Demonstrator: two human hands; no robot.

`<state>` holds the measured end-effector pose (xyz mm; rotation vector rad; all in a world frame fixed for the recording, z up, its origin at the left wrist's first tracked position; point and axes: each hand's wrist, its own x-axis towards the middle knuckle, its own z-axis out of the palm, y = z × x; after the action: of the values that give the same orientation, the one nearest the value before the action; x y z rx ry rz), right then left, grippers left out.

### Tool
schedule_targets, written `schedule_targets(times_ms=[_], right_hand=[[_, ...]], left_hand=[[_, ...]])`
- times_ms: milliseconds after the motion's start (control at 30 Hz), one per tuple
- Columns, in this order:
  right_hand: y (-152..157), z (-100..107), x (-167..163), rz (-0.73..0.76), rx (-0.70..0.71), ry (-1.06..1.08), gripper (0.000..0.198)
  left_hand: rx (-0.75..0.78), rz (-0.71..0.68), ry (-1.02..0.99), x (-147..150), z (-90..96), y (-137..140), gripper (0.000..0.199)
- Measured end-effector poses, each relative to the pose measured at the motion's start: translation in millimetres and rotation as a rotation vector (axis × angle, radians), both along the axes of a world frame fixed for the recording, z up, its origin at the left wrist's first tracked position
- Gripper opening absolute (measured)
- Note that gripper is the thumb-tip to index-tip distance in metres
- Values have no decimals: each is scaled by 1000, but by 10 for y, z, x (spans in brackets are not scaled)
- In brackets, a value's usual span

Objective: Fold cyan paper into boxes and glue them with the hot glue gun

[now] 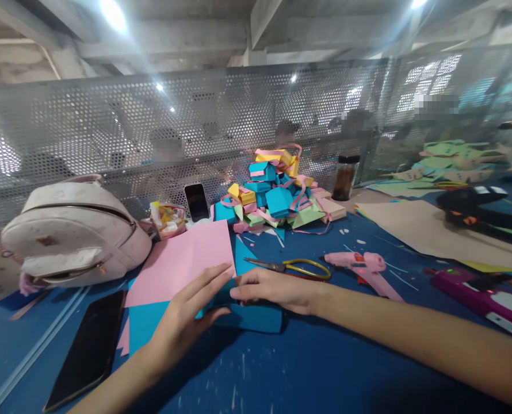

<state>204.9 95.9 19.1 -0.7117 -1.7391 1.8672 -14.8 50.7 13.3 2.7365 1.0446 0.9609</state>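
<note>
Paper [258,319], blue, partly hidden | left hand [190,306] spread | right hand [273,288] pinching it

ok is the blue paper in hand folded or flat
Not flat: the blue paper bends up between the left hand and right hand; whether it is creased, I cannot tell.

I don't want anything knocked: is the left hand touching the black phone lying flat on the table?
Apart. The head view shows part of the blue sheet between the left hand and the flat black phone.
</note>
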Motion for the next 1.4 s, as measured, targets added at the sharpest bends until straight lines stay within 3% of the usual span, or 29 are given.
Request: schedule_targets(times_ms=[167,467,533,700,800,933,1133,1300,1400], right_hand=[[-9,-3,5,76,-175,53,18],[8,19,32,120,-74,-5,15],[8,28,36,130,76,1,17],[-5,82,43,18,670,-126,2],[-24,123,50,-89,873,-217,7],[-30,150,61,-139,1022,-267,9],[17,168,86,-213,1248,-241,10],[70,95,105,-213,1414,-200,14],[56,-44,110,-195,1421,-166,15]], left_hand=[[60,-56,47,-29,-31,36,63],[79,-80,126,-82,31,46,57],[78,-70,105,-95,28,49,56],[106,-12,47,-107,0,59,51],[84,19,37,-107,1,58,48],[24,8,-1,-100,28,49,46],[-211,104,-287,1,27,14,70],[-385,196,-441,66,-160,19,53],[-397,204,-454,51,-253,-15,46]])
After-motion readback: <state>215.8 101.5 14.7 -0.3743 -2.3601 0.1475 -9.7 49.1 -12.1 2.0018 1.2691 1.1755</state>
